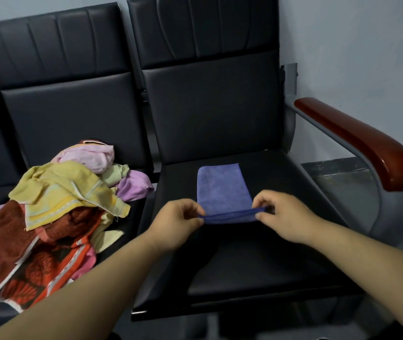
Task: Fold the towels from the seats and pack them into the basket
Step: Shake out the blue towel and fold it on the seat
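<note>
Pinching the near edge of the blue towel (221,187) at both corners, left hand (178,222) curled on the left corner and right hand (283,217) on the right, holding that edge raised just off the seat (256,266), the rest lying flat on it, beside a pile (60,204) of loose towels to the left.

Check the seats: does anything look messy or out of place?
The towel pile on the left seat is a crumpled heap; its red patterned towel spills towards the front edge. The purple towel on the right seat lies flat and neat.
</note>
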The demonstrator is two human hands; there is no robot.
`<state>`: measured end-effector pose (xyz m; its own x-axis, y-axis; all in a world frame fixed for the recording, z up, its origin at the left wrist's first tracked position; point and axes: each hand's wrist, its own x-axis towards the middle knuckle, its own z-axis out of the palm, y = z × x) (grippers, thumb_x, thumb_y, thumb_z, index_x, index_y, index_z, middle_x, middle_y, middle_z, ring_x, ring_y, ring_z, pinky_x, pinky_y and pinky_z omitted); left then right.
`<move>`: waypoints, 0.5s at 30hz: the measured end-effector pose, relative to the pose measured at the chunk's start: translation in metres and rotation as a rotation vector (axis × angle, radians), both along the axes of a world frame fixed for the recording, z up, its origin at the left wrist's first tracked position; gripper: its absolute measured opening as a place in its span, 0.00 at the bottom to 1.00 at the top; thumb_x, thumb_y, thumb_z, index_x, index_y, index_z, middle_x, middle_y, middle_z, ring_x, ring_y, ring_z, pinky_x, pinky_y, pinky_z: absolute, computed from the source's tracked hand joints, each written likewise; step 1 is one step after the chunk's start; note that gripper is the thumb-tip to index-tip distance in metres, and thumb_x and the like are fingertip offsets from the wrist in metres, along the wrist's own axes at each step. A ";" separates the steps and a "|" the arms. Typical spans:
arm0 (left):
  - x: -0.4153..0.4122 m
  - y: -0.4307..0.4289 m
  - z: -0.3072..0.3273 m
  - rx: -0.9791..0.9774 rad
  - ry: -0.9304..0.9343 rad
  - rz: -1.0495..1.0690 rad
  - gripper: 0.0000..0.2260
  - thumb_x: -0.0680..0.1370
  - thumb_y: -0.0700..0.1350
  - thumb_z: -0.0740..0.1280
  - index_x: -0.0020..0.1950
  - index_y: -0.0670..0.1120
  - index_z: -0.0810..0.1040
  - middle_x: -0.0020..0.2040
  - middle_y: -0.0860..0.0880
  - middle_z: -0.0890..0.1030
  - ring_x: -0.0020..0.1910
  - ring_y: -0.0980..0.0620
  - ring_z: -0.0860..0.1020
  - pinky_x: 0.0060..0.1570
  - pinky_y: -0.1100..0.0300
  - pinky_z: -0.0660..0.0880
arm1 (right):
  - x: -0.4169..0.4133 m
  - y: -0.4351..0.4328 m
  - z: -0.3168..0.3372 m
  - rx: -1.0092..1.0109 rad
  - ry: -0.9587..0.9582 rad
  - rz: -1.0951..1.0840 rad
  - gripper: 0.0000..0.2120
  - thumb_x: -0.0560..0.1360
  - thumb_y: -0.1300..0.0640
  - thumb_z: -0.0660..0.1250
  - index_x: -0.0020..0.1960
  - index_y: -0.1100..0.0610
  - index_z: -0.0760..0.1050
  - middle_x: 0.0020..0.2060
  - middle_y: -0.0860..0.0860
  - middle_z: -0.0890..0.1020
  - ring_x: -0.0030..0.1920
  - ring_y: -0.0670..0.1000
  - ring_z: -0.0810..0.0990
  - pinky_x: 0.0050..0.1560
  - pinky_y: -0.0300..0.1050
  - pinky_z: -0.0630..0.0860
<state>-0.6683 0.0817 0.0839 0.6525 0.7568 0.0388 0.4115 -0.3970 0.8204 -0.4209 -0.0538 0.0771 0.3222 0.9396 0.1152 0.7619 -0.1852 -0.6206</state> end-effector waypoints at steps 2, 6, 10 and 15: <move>-0.005 0.004 0.013 -0.014 -0.021 -0.045 0.08 0.74 0.34 0.74 0.43 0.47 0.82 0.40 0.49 0.84 0.39 0.58 0.81 0.46 0.62 0.76 | 0.002 0.002 0.014 -0.009 0.143 0.008 0.09 0.76 0.61 0.74 0.47 0.47 0.80 0.40 0.45 0.84 0.39 0.42 0.82 0.44 0.36 0.78; -0.019 0.001 0.036 -0.211 -0.125 -0.240 0.05 0.69 0.37 0.71 0.44 0.42 0.81 0.40 0.44 0.82 0.39 0.52 0.79 0.42 0.62 0.76 | 0.002 -0.003 0.031 -0.164 0.614 0.089 0.08 0.76 0.69 0.71 0.50 0.58 0.80 0.38 0.54 0.82 0.39 0.49 0.80 0.42 0.44 0.80; -0.026 -0.002 0.042 -0.386 -0.147 -0.322 0.08 0.69 0.35 0.69 0.41 0.48 0.81 0.38 0.45 0.78 0.35 0.55 0.77 0.36 0.66 0.74 | 0.000 -0.003 0.033 -0.222 0.807 0.098 0.10 0.76 0.72 0.68 0.49 0.58 0.80 0.37 0.53 0.80 0.37 0.47 0.79 0.37 0.42 0.78; -0.016 0.015 0.028 -0.363 -0.233 -0.139 0.06 0.70 0.37 0.70 0.44 0.47 0.81 0.41 0.47 0.78 0.39 0.54 0.75 0.39 0.62 0.73 | -0.001 0.015 0.024 -0.159 0.698 0.001 0.09 0.75 0.69 0.69 0.48 0.56 0.82 0.37 0.52 0.83 0.41 0.49 0.80 0.43 0.46 0.78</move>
